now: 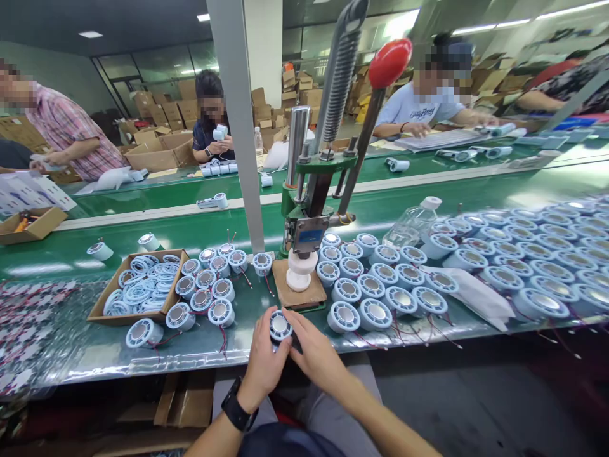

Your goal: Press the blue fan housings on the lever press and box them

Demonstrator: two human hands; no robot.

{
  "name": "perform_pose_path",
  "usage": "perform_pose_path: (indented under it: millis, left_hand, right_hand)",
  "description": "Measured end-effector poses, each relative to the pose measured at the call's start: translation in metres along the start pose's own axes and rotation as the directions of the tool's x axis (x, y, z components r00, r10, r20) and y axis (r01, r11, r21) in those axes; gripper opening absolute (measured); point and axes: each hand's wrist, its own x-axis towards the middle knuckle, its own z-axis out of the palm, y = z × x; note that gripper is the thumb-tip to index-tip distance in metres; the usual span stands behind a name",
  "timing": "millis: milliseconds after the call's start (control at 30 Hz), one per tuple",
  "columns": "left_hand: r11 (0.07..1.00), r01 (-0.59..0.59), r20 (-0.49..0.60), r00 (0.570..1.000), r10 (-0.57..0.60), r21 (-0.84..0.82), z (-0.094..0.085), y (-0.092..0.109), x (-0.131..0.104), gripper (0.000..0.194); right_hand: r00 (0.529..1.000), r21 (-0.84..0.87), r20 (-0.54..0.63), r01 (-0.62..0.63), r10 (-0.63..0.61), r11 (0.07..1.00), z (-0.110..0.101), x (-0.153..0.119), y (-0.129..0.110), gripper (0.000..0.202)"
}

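Between my two hands is a light-blue round fan motor housing with a silver disc in its centre, held at the table's front edge. My left hand wraps its left side, and my right hand grips it from the right with fingers on the rim. Just beyond stands a green hand press with a red-knobbed lever. Under its ram, a white round fixture rests on a brown base plate. Similar blue housings with thin red and black wires stand on both sides.
A cardboard box of blue rings stands left, near bubble wrap with small wired parts. On the right are a clear plastic bottle, a white bag and many housings. A grey post rises behind; several people work across the green table.
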Motion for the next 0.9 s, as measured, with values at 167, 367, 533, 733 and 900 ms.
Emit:
perform_pose_path:
  millis: [167,367,533,733,900]
  left_hand:
    - [0.992,0.081,0.013,0.997,-0.08,-0.092,-0.022,0.024,0.038,0.052]
    - [0.983,-0.012,-0.013,1.0,0.01,-0.181,-0.025,0.052,0.113,0.05]
    - [0.973,-0.021,0.006,1.0,0.023,-0.23,-0.01,0.049,0.133,0.046]
    - [0.931,-0.068,0.168,0.976,0.136,-0.359,0.011,0.057,0.143,0.052]
    - [0.908,-0.077,0.217,0.959,0.18,-0.411,0.022,0.047,0.148,0.051]
  right_hand:
    - [0.873,-0.396,-0.346,0.197,-0.345,0.897,-0.174,0.086,-0.053,0.043]
    - [0.789,-0.286,-0.573,0.063,-0.223,0.956,-0.3,0.229,-0.096,0.036]
    - [0.84,-0.008,-0.539,0.069,-0.063,0.998,-0.275,0.277,-0.077,0.037]
    - [0.808,0.042,-0.585,0.116,-0.07,0.992,-0.269,0.274,-0.068,0.035]
    - [0.842,0.045,-0.539,0.036,-0.006,0.998,-0.275,0.284,-0.072,0.043]
